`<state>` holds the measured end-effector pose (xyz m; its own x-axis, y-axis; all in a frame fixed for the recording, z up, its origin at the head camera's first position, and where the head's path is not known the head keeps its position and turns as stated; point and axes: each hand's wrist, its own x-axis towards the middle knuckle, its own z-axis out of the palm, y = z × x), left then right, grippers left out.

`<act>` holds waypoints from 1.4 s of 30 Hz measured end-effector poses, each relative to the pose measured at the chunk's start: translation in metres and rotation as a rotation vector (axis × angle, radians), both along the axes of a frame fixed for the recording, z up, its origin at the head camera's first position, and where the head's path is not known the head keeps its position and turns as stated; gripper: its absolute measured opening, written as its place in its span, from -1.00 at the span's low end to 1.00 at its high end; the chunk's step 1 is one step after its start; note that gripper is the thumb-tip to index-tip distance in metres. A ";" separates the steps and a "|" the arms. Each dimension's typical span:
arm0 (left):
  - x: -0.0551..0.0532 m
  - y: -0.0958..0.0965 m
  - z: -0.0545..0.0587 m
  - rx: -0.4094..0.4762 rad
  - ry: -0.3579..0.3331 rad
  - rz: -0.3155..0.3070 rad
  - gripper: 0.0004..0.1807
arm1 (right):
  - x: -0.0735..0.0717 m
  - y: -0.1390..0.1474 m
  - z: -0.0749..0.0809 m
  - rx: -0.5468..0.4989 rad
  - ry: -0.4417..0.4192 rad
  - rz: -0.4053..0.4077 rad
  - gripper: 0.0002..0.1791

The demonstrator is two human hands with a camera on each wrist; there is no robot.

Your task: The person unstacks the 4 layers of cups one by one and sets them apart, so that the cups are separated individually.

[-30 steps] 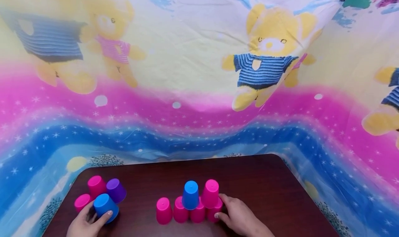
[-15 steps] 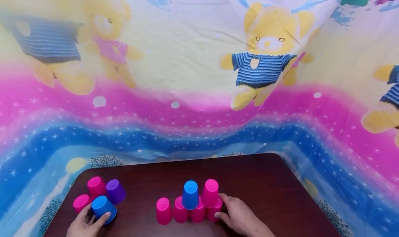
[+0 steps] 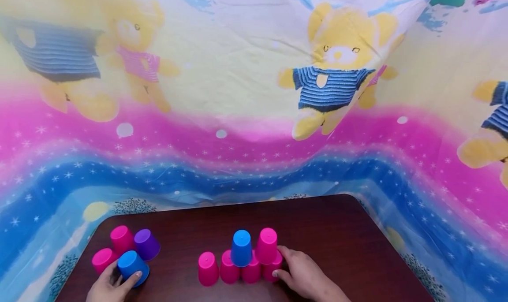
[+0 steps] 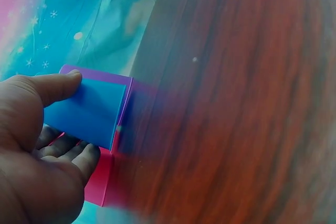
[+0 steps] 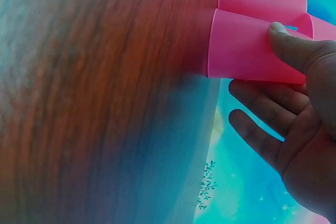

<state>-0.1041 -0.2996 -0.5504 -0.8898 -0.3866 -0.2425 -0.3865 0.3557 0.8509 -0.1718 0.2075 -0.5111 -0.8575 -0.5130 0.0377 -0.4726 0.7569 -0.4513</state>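
Note:
At the table's left side my left hand (image 3: 109, 286) holds an upside-down blue cup (image 3: 133, 269), thumb on one side and fingers on the other. The left wrist view shows this blue cup (image 4: 86, 111) with thumb and fingertips against it. Close behind it are two pink cups (image 3: 122, 238) and a purple cup (image 3: 147, 244). Farther right, several upside-down pink cups (image 3: 208, 270) form a row, with a second blue cup (image 3: 241, 249) and a pink cup (image 3: 267, 246) on top. My right hand (image 3: 307, 277) grips the row's rightmost pink cup (image 5: 252, 48) between thumb and fingers.
Everything stands on a dark brown wooden table (image 3: 317, 222) with rounded far corners. A patterned cloth (image 3: 238, 95) with printed bears hangs behind it and along its sides.
The blue cup in my left hand has shifted slightly toward me, away from the purple cup. My right hand stays on the same pink cup. The head view has drifted a little.

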 end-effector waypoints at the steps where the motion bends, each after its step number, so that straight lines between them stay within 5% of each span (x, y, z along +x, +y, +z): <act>1: 0.000 0.000 0.000 0.002 -0.002 -0.005 0.40 | 0.000 0.000 0.000 0.001 0.001 0.000 -0.38; 24: -0.005 -0.005 -0.011 0.024 0.004 -0.033 0.32 | 0.002 0.002 -0.002 0.012 0.019 -0.003 -0.40; 30: -0.006 -0.002 0.002 -0.002 0.030 0.002 0.24 | 0.000 0.001 -0.003 0.006 -0.008 -0.011 -0.40; 42: -0.004 0.011 0.047 -0.100 0.107 0.005 -0.02 | 0.000 0.001 -0.002 -0.007 -0.007 -0.002 -0.38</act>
